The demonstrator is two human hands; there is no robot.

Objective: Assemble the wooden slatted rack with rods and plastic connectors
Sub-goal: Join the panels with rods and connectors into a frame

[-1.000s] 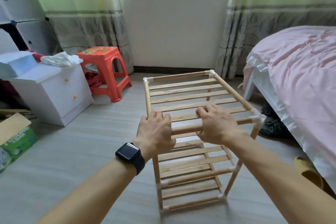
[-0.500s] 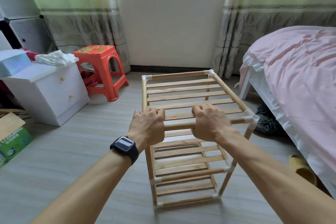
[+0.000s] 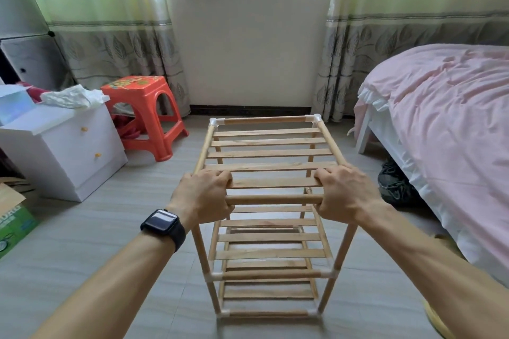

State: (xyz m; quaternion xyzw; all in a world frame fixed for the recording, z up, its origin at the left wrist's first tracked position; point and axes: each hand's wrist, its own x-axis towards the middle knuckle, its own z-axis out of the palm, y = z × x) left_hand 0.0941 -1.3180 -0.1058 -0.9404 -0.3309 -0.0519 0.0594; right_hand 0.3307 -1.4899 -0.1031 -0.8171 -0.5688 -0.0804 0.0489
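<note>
Bedroom floor (image 3: 82, 242), rack (image 3: 268, 154) upright; my left hand (image 3: 203, 197) and right hand (image 3: 345, 194) both grip its near top rod (image 3: 272, 199), which runs sideways between them.

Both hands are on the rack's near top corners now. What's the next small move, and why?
Probably a firm push straight down with the left hand and right hand to seat the near top corners. The rack stands upright on the floor with all three slatted tiers and the white connectors at the other joints in place; the two under the hands are hidden.
</note>
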